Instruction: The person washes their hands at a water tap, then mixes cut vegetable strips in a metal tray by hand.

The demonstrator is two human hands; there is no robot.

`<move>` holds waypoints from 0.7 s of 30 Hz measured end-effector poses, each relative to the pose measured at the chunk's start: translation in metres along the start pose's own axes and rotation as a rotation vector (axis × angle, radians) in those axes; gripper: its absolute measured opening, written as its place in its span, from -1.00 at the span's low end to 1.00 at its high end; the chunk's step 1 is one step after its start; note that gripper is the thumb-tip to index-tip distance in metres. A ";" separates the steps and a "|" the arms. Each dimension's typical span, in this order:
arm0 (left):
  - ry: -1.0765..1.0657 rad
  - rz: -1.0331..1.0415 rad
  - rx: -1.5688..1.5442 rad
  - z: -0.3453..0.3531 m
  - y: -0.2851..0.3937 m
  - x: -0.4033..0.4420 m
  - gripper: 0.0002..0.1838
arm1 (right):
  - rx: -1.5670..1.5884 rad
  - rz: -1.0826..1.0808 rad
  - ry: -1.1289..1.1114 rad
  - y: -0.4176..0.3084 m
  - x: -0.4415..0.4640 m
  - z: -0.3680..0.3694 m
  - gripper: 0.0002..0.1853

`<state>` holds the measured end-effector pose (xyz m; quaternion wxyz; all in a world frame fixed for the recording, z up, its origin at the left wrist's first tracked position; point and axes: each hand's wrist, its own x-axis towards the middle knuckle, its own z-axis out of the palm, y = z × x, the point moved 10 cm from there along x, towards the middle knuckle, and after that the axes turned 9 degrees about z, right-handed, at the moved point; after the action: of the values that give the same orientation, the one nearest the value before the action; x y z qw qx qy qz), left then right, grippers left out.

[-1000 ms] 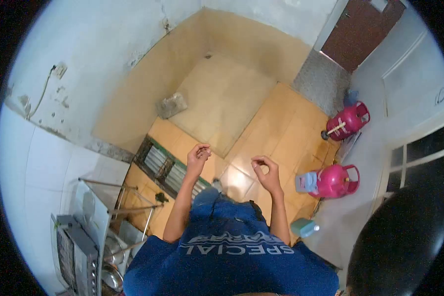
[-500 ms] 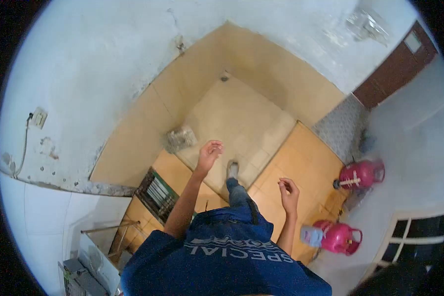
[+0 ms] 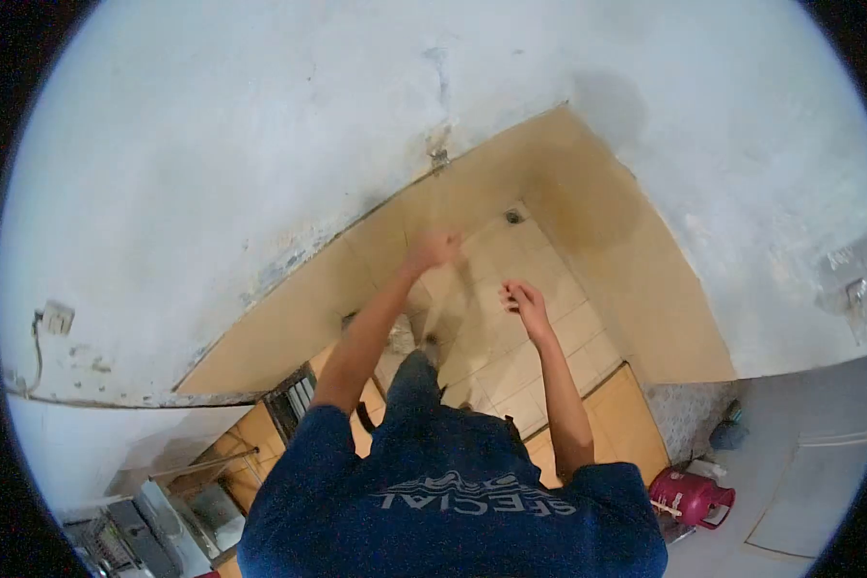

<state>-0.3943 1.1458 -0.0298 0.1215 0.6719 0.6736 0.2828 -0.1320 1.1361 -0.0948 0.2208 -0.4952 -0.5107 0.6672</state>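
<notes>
My left hand (image 3: pixel 438 250) is stretched out over the pale tiled floor (image 3: pixel 520 385), near the beige tiled lower wall. It is smeared by motion, so its fingers do not show clearly. Lower and to its right hangs my right hand (image 3: pixel 523 301), its fingers loosely bent and slightly apart with nothing visible in them. Both hands are in the air, apart from each other. Under my left forearm a clear crumpled plastic bundle (image 3: pixel 401 337) lies on the floor, partly hidden by my leg. A drain (image 3: pixel 514 216) sits in the floor corner beyond my hands.
Beige tiles (image 3: pixel 636 222) line the corner walls below stained plaster. A pink gas cylinder (image 3: pixel 692 498) stands at the right by a raised orange-tiled floor (image 3: pixel 617 414). A dark slatted rack (image 3: pixel 294 400) and metal frames (image 3: pixel 193 530) are at lower left. A wall socket (image 3: pixel 56 318) holds a plug.
I have stepped forward onto the pale floor and the view has turned left. Both hands have swung closer together. One of the two pink cylinders has left the view.
</notes>
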 end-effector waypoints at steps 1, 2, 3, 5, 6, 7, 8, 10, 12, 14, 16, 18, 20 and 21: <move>-0.045 -0.007 0.105 -0.004 -0.020 0.038 -0.58 | 0.005 0.003 -0.016 -0.008 0.044 0.021 -0.65; -0.091 -0.048 0.180 -0.011 -0.042 0.076 -0.57 | 0.006 0.016 -0.026 -0.003 0.075 0.038 -0.62; -0.120 -0.099 0.249 -0.018 -0.063 0.112 -0.55 | 0.052 0.047 -0.041 0.008 0.099 0.056 -0.61; -0.145 -0.191 0.363 -0.024 -0.096 0.162 -0.52 | 0.092 0.028 -0.044 -0.024 0.159 0.089 -0.60; -0.161 -0.220 0.402 -0.021 -0.108 0.176 -0.51 | 0.270 0.128 -0.012 -0.021 0.176 0.106 -0.63; -0.200 -0.240 0.415 -0.017 -0.121 0.190 -0.50 | 0.447 0.227 0.013 -0.017 0.195 0.115 -0.65; -0.225 -0.229 0.386 -0.007 -0.129 0.197 -0.50 | 0.452 0.232 0.006 -0.023 0.215 0.120 -0.65; -0.266 -0.178 0.320 0.005 -0.134 0.210 -0.48 | 0.652 0.284 -0.071 -0.024 0.254 0.145 -0.66; -0.292 -0.127 0.287 0.010 -0.132 0.214 -0.46 | 0.752 0.319 -0.022 -0.028 0.294 0.152 -0.67; -0.327 -0.084 0.363 0.003 -0.119 0.216 -0.50 | 0.842 0.369 0.030 -0.027 0.325 0.154 -0.67; -0.367 -0.037 0.435 0.011 -0.114 0.211 -0.52 | 1.058 0.303 0.024 -0.036 0.350 0.159 -0.64; -0.261 -0.165 0.393 0.009 -0.121 0.211 -0.54 | 1.079 0.340 0.021 -0.031 0.365 0.160 -0.64; -0.267 -0.272 0.321 0.009 -0.130 0.212 -0.55 | 1.095 0.363 0.022 -0.027 0.374 0.161 -0.64; -0.310 -0.335 0.265 0.013 -0.136 0.209 -0.55 | 1.138 0.369 0.026 -0.019 0.380 0.164 -0.60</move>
<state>-0.5154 1.3606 -0.0696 0.1792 0.5963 0.7800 0.0618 -0.4378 1.3718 -0.2448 0.3379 -0.3878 0.0242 0.8573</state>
